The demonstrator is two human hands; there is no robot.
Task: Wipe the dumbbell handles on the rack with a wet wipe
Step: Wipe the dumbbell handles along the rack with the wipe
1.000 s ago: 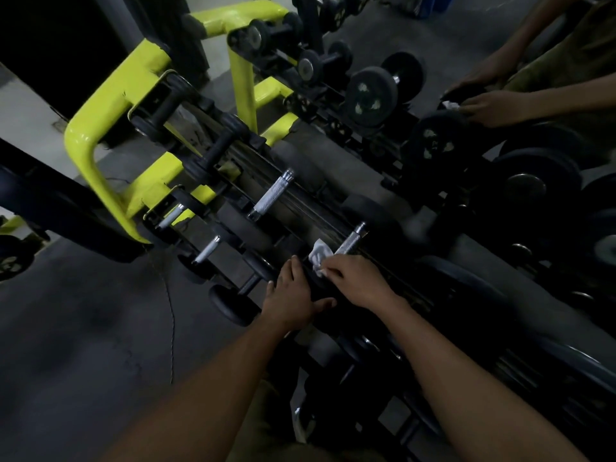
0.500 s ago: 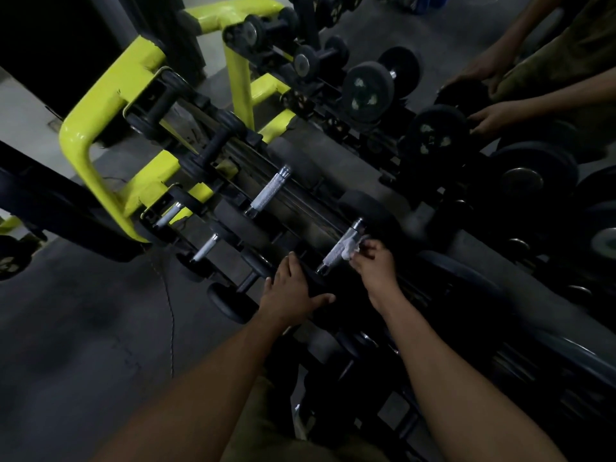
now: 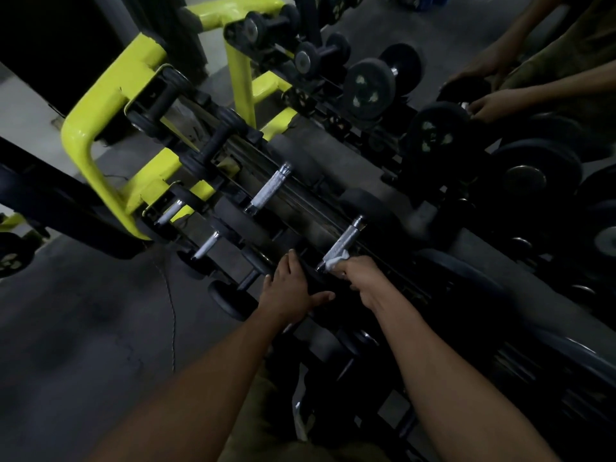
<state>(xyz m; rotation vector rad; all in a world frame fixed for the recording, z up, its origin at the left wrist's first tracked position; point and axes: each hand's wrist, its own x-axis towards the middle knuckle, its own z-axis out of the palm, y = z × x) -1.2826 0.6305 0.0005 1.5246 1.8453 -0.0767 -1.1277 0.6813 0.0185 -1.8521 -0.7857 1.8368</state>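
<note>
- The right hand (image 3: 361, 278) has slid back down the handle (image 3: 343, 241). Half a second ago it was up near the far end. Now it is at the near end, close to the person.
- Its fingers are curled around the wipe (image 3: 335, 262) and press it on the low end of the handle. Only a small white bit of wipe peeks out past the fingers.
- Most of the shiny, bumpy metal is bare now, up to its far tip.
- The left hand (image 3: 288, 291) has not moved. It lies flat, fingers mostly straight and thumb out to the side, on the dark weight (image 3: 315, 278) at the near end of this dumbbell. It holds nothing. It looks like it is keeping the dumbbell from rolling.
- The dumbbell sits on the rack (image 3: 100, 105), which has yellow bars at its far left.
- Up, then back down: I think this handle has now had a full rub. It is probably nearly done.
- More handles wait. One shiny handle (image 3: 269, 190) sits next along the rack to the left, and two small ones (image 3: 206, 245) lie lower down.
- Another person's hands (image 3: 493, 105) are busy at the dumbbells at the top right. What they hold is too dark to tell.
</note>
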